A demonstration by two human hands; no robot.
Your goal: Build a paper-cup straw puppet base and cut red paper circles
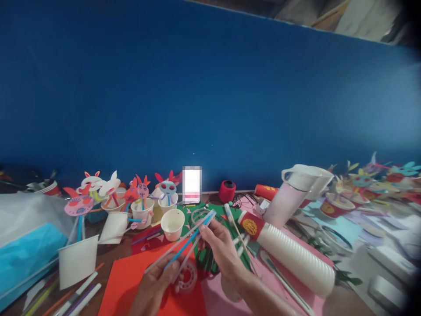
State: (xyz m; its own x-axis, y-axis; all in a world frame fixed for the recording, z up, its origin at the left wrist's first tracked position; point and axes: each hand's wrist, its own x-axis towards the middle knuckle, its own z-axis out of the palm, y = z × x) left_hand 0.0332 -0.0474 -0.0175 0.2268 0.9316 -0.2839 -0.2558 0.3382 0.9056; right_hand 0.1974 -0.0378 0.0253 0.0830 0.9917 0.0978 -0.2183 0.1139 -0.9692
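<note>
A blue straw (186,246) and a few whitish straws (162,260) slant between my hands above the coloured paper. Their lower ends lie in the closed fingers of my left hand (161,278). My right hand (219,243) pinches the upper ends together between thumb and fingers. Close beside my left fingers is a clear ring that looks like a roll of tape (188,277); I cannot tell whether the hand touches it. Beneath the hands lie an orange-red paper sheet (126,281), a pink sheet (212,289) and green paper. An upright white paper cup (173,224) stands just beyond.
Paper-faced figures on straws (79,206) stand in white cups at left. Several markers (82,298) lie at front left. To the right are a long stack of paper cups (292,252), a translucent pitcher (292,193) and more figures. A blurred-out phone-like screen (192,184) stands against the blue wall (210,96).
</note>
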